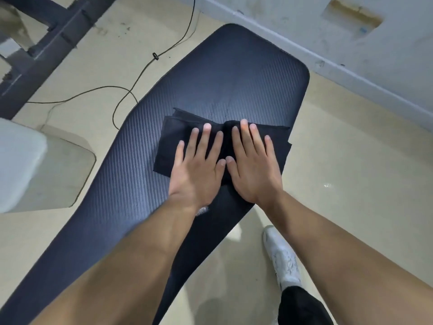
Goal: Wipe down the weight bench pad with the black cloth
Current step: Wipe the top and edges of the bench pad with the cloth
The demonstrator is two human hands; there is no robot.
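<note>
Palms flat at mid-frame — left hand (196,170) and right hand (254,170) side by side, fingers spread, gripping nothing, pressing black cloth (168,141) against bench pad (246,73) — for wiping pressure.

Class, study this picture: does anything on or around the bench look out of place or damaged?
A loose black cable trails across the floor beside the bench pad, a possible trip hazard. The pad also shows a faint scuff just beyond the black cloth.

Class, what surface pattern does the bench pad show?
Fine diagonal ribbing on dark navy-black, seen in the head view on the bench pad.
</note>
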